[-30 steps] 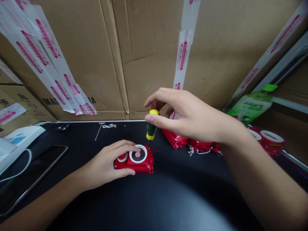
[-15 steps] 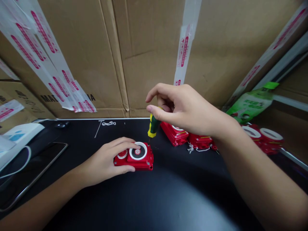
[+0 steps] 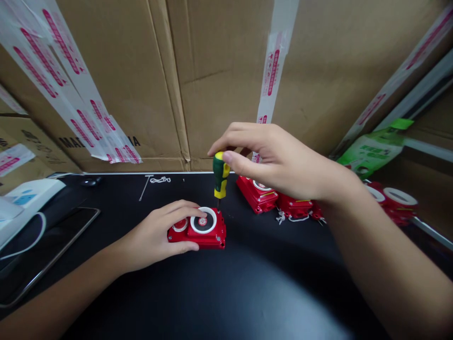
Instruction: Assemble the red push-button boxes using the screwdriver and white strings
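My left hand [image 3: 159, 231] is wrapped around the left part of a red box-shaped device [image 3: 208, 241] on the black table, with a finger on its round, white-ringed dial. In my right hand [image 3: 262, 153] is a small screwdriver [image 3: 221, 177] with a green and yellow handle, pinched near its top between thumb and fingers. The screwdriver stands almost upright, its tip at the screw in the device's far right corner. Whether the tip sits in the screw head cannot be made out.
More red devices [image 3: 258, 200] lie behind my right forearm, some with white cord. At the right is a green bottle [image 3: 375, 146]. A phone [image 3: 49, 250] and a white box [image 3: 31, 203] are at left. A thin T-shaped rod [image 3: 144, 188] lies near the cardboard wall [image 3: 219, 85].
The screwdriver has come more upright, and its handle top has moved left. My right fingers have shifted on the handle. The left hand and the device stay in place.
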Demonstrator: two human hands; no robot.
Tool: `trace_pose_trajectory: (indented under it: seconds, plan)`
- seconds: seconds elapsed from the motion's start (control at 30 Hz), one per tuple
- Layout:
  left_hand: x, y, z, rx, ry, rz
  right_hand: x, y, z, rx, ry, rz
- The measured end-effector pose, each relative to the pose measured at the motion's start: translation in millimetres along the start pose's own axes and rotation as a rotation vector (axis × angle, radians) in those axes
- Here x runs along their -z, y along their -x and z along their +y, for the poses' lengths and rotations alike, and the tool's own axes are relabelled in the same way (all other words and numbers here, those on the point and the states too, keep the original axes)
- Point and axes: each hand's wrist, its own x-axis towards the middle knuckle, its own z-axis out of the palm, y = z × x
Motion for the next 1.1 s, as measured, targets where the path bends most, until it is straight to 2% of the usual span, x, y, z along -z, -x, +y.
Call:
trace_pose_trajectory:
  seconds: [0.23, 0.4, 0.6, 1.1]
  plan:
    - [0.1, 0, 0, 0.001, -0.003, 0.002, -7, -4, 5, 0.001, 0.158, 0.035]
    - [-0.5, 0, -1, -0.006, -0.015, 0.011, -11, -4, 3, -0.009, 0.107, 0.068]
    - [-0.2, -1, -1, -0.014, -0.021, 0.012, -19, -6, 3, 0.049, 0.106, 0.065]
    - [0.1, -1, 0, 0.01, -0.029, 0.007, -10, -3, 0, 0.056, -0.02, -0.028]
